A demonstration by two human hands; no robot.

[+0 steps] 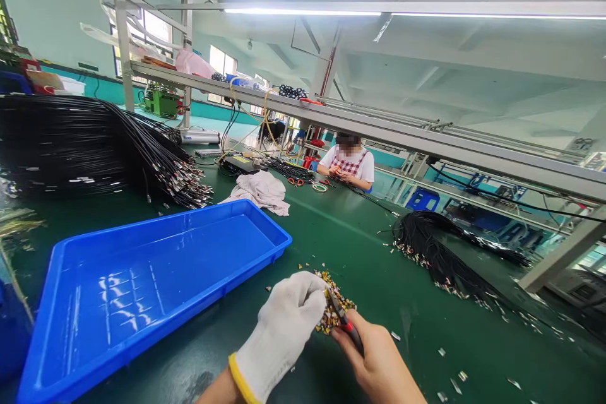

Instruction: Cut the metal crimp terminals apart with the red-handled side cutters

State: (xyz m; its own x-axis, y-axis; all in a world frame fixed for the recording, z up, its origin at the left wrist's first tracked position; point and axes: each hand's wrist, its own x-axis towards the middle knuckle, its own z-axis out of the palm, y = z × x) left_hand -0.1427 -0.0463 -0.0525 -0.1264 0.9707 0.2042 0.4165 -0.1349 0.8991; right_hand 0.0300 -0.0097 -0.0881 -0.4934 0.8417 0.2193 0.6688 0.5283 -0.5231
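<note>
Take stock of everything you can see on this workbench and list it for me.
green bench mat: one, dark green, covering the bench
plastic tray: one, blue, left of the hands
cable bundles: two, black with metal ends, far left and right
cloth: one, white, crumpled, beyond the tray
scissors: one pair, red handles, near the co-worker
metal scraps: many, silver, scattered lower right
co-worker: one, white shirt, checked apron, across the bench
pile of small pieces: one, gold and dark, at the hands
pliers: one, red handle, in the right hand
left hand: one, white glove, yellow cuff, against the pile
right hand: one, bare, gripping the pliers
</note>
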